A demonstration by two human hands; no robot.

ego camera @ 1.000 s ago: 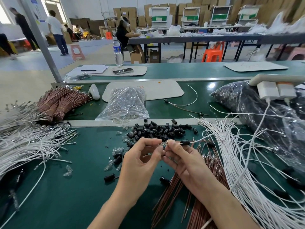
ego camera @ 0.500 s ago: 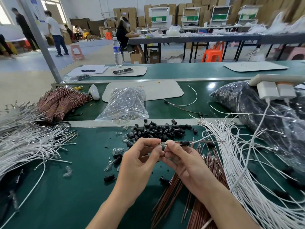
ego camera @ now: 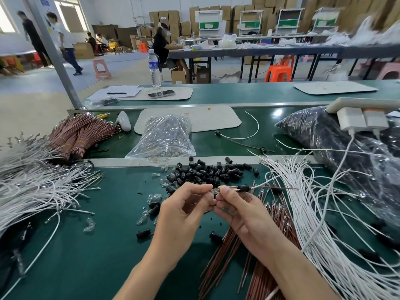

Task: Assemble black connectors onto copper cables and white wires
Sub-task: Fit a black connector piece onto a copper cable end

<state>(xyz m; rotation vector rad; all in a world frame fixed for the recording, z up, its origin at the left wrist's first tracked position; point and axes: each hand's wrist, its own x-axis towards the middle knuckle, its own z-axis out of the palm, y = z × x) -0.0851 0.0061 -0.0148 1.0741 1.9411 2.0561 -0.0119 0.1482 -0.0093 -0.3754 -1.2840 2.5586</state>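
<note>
My left hand (ego camera: pixel 186 210) and my right hand (ego camera: pixel 240 213) meet fingertip to fingertip above the green table. Between them sits a small clear bulb (ego camera: pixel 215 190), pinched by my left thumb and finger. My right hand pinches a white wire and a copper cable just behind it, with a black connector (ego camera: pixel 243 188) threaded on them to the right of my fingers. A heap of loose black connectors (ego camera: pixel 207 172) lies just beyond my hands. Copper cables (ego camera: pixel 255 252) lie under my right forearm, white wires (ego camera: pixel 324 224) fan out to the right.
A clear bag of small parts (ego camera: pixel 164 137) sits behind the connector heap. A big dark bag (ego camera: pixel 346 144) fills the right side, with a white power strip (ego camera: pixel 363 111) on it. More white wires (ego camera: pixel 32 187) and a copper bundle (ego camera: pixel 80 135) lie left. Small clear bulbs (ego camera: pixel 151 200) are scattered near my left hand.
My hands have held the same spot with only small finger shifts at the bulb. People in the background have walked a little.
</note>
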